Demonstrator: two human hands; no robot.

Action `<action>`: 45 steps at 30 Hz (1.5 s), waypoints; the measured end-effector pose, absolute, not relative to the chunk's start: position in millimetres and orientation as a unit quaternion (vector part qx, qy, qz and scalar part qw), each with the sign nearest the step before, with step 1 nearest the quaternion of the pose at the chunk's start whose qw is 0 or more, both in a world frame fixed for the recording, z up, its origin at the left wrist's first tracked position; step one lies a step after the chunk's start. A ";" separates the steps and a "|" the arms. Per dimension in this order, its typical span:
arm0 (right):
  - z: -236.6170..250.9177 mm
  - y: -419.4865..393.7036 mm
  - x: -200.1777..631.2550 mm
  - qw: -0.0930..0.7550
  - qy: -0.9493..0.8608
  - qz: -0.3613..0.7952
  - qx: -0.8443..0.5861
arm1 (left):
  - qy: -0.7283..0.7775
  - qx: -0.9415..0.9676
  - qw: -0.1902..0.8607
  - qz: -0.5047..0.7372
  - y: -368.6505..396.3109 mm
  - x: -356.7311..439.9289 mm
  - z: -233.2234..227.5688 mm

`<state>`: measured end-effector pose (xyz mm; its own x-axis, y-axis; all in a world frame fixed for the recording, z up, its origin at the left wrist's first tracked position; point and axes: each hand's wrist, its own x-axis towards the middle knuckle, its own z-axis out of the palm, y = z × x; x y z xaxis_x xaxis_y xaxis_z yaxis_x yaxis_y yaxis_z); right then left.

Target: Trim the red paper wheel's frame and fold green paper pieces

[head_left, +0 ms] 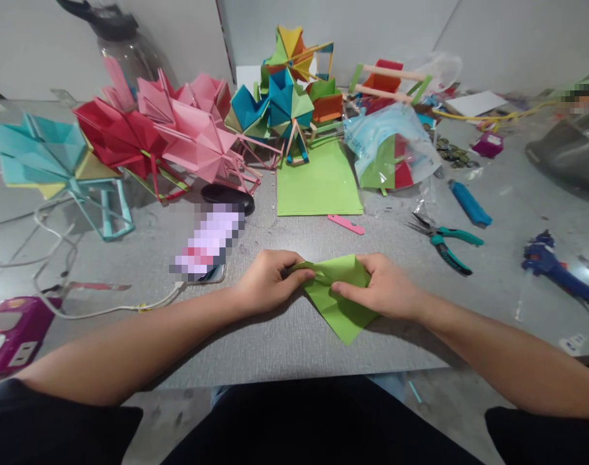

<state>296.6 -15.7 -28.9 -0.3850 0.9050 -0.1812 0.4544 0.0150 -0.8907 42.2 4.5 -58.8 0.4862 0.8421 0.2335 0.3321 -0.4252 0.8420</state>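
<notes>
Presently both hands sit together at the near middle of the grey worktop, with a folded green paper held between them. The left hand pinches the paper's left upper corner, fingers curled and closed onto the fold. The right hand presses on the paper's right upper part, thumb on top and fingers closed onto the sheet. The paper lies flat on the worktop, its lower point jutting toward the person below the fingers.

Just beyond the fingers lies a small pink strip, and beyond that a flat stack of green sheets. To the right of the right hand, well apart, lie teal-handled pliers, a blue lighter and, farther right, a blue glue gun. A clear plastic bag holding coloured paper sits beyond the pliers.

To the left of the left hand, near, rests a phone with a white cable running off to the left; a purple box sits at the far left edge. Across the back stand folded paper models: a teal one, a red one, pink ones and a multicoloured one. A dark-lidded bottle stands behind the pink models.
</notes>
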 end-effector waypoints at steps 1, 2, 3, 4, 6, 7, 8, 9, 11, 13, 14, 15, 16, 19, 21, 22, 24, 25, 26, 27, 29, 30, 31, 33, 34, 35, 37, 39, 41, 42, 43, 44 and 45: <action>-27.6 -15.9 296.1 0.235 -0.672 0.485 -0.508 | 0.383 0.775 0.372 0.337 3.8 42.6 -59.2; -26.6 -16.2 295.6 0.238 -0.670 0.482 -0.512 | 0.385 0.777 0.366 0.337 3.1 42.9 -59.5; -25.9 -16.6 294.9 0.239 -0.667 0.482 -0.516 | 0.386 0.779 0.362 0.336 2.1 43.3 -59.6; -25.4 -17.1 294.2 0.237 -0.663 0.485 -0.519 | 0.385 0.782 0.359 0.333 1.0 43.7 -59.6; -25.1 -18.6 292.5 0.229 -0.658 0.495 -0.519 | 0.377 0.792 0.350 0.328 -1.9 44.5 -59.4; -25.1 -19.4 291.7 0.227 -0.656 0.500 -0.517 | 0.370 0.799 0.343 0.327 -3.5 44.9 -59.3; -25.2 -20.2 290.9 0.227 -0.656 0.504 -0.513 | 0.363 0.806 0.335 0.326 -5.0 45.3 -59.3; -25.1 -20.9 290.2 0.227 -0.659 0.506 -0.508 | 0.355 0.814 0.326 0.325 -6.5 45.7 -59.3; -24.9 -22.1 289.3 0.223 -0.670 0.501 -0.500 | 0.339 0.827 0.314 0.320 -8.5 46.2 -59.7; -24.8 -23.1 288.9 0.217 -0.688 0.485 -0.494 | 0.320 0.840 0.314 0.306 -8.9 46.2 -60.3; -25.1 -23.4 288.9 0.213 -0.699 0.475 -0.490 | 0.309 0.846 0.316 0.298 -8.6 46.1 -60.6; -25.8 -23.7 288.9 0.210 -0.709 0.465 -0.486 | 0.297 0.852 0.316 0.293 -8.0 45.9 -60.8; -26.8 -24.0 289.1 0.210 -0.719 0.454 -0.483 | 0.288 0.858 0.311 0.290 -7.4 45.8 -60.9; -31.1 -25.4 290.7 0.243 -0.755 0.389 -0.469 | 0.269 0.875 0.276 0.293 -6.1 45.6 -60.6; -33.1 -27.0 292.9 0.287 -0.800 0.298 -0.434 | 0.248 0.889 0.247 0.296 -6.3 45.9 -61.0; -33.3 -28.0 294.2 0.303 -0.830 0.239 -0.403 | 0.237 0.896 0.228 0.298 -6.7 46.2 -61.6; -31.5 -30.2 296.6 0.310 -0.886 0.118 -0.326 | 0.216 0.909 0.175 0.309 -8.0 46.9 -63.6; -29.8 -31.2 297.5 0.299 -0.906 0.069 -0.290 | 0.207 0.914 0.143 0.319 -8.8 47.2 -64.7; -28.0 -32.0 298.2 0.286 -0.920 0.035 -0.264 | 0.196 0.916 0.112 0.332 -9.6 47.5 -65.6; -26.5 -32.3 298.7 0.274 -0.928 0.016 -0.250 | 0.183 0.917 0.082 0.344 -10.3 47.7 -66.0; -25.2 -31.6 299.1 0.267 -0.932 0.014 -0.243 | 0.158 0.920 0.035 0.356 -11.4 47.6 -65.1; -25.5 -30.6 299.3 0.273 -0.932 0.020 -0.237 | 0.148 0.923 0.016 0.355 -11.8 47.2 -64.0; -26.1 -29.1 299.4 0.281 -0.932 0.025 -0.226 | 0.141 0.926 0.001 0.350 -12.1 46.6 -62.6; -27.1 -26.2 299.7 0.297 -0.934 0.030 -0.197 | 0.134 0.932 -0.020 0.336 -12.8 44.7 -60.3; -26.9 -25.1 299.8 0.300 -0.936 0.026 -0.183 | 0.133 0.935 -0.021 0.329 -13.3 43.7 -59.7; -26.0 -24.5 299.7 0.301 -0.937 0.017 -0.175 | 0.136 0.937 -0.016 0.321 -14.0 42.7 -59.7; -22.6 -25.1 299.3 0.289 -0.942 -0.014 -0.167 | 0.151 0.941 0.004 0.304 -15.8 41.2 -60.9; -19.1 -27.4 298.5 0.274 -0.947 -0.037 -0.163 | 0.161 0.942 0.016 0.294 -17.6 40.7 -62.6; -18.4 -29.7 298.0 0.269 -0.947 -0.031 -0.170 | 0.158 0.942 0.007 0.297 -18.5 41.0 -63.1; -19.4 -30.4 298.0 0.271 -0.946 -0.021 -0.176 | 0.155 0.941 -0.001 0.300 -18.4 41.3 -62.7; -21.3 -30.6 298.4 0.274 -0.944 -0.014 -0.184 | 0.152 0.940 -0.009 0.305 -17.9 41.6 -61.8; -23.7 -30.3 299.0 0.278 -0.942 -0.011 -0.190 | 0.151 0.938 -0.017 0.312 -17.2 41.7 -60.7; -26.2 -29.5 299.8 0.283 -0.939 -0.013 -0.195 | 0.149 0.935 -0.026 0.321 -16.1 41.7 -59.5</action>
<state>299.8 -29.5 -26.2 -0.7634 0.3594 0.5367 0.3741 0.9234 -0.0862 41.7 -16.1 -59.5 0.7500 0.2619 0.6074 0.2957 -0.9542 0.0463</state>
